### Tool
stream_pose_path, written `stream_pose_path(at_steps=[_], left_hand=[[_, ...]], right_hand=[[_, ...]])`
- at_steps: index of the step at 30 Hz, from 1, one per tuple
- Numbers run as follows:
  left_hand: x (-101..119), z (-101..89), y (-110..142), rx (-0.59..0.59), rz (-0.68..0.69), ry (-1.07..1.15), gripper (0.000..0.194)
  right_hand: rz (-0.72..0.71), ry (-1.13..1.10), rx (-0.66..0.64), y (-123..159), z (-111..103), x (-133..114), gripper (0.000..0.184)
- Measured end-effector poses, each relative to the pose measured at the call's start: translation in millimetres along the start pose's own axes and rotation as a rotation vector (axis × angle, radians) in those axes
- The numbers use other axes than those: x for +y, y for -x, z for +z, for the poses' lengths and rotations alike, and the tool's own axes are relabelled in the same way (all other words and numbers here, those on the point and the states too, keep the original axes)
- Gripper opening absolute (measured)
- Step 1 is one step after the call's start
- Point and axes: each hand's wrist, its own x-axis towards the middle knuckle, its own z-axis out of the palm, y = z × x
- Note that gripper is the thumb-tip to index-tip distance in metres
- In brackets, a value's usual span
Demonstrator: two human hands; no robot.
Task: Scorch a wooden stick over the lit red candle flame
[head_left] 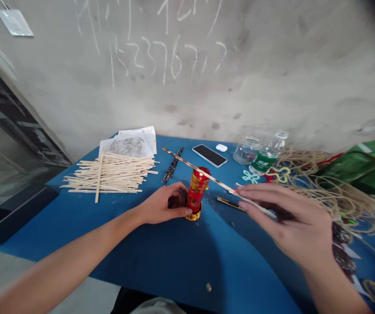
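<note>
A red candle [196, 192] with gold markings stands upright in a gold base on the blue table; I cannot make out a flame. My left hand [166, 203] is curled round its lower part, thumb at the base. My right hand [288, 213] pinches a thin wooden stick [190, 165] between thumb and fingers. The stick slants across just over the candle's top, and its far part carries dark scorch marks. Behind the candle lie several dark-marked sticks [173, 165]. A thin yellow-and-black piece [230, 203] rests on the table between candle and right hand.
A pile of pale sticks [118, 174] lies at left, before some papers [131, 141]. At the back are a phone [209, 155], a white case [221, 148], a clear jar [246, 150] and a bottle [263, 162]. Tangled cord [308, 174] spreads at right.
</note>
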Motion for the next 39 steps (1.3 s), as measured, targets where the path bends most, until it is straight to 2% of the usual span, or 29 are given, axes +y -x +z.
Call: stream_pose_path(at_steps=[18, 25, 32, 39], left_hand=[[-1.8, 0.5, -0.1, 0.003, -0.001, -0.006, 0.051], [-0.1, 0.3, 0.6, 0.004, -0.001, 0.004, 0.05], [-0.1, 0.6, -0.1, 0.005, -0.017, -0.003, 0.051], [1.4, 0.2, -0.1, 0.003, -0.008, -0.005, 0.051]], right_hand=[[0.024, 0.007, 0.02, 0.7, 0.7, 0.3, 0.027], [0.072, -0.093, -0.011, 6.1, -3.4, 0.5, 0.035], [0.037, -0.097, 0.058, 5.6, -1.8, 0.6, 0.038], [0.042, -0.117, 0.027, 5.1, -1.3, 1.3, 0.04]])
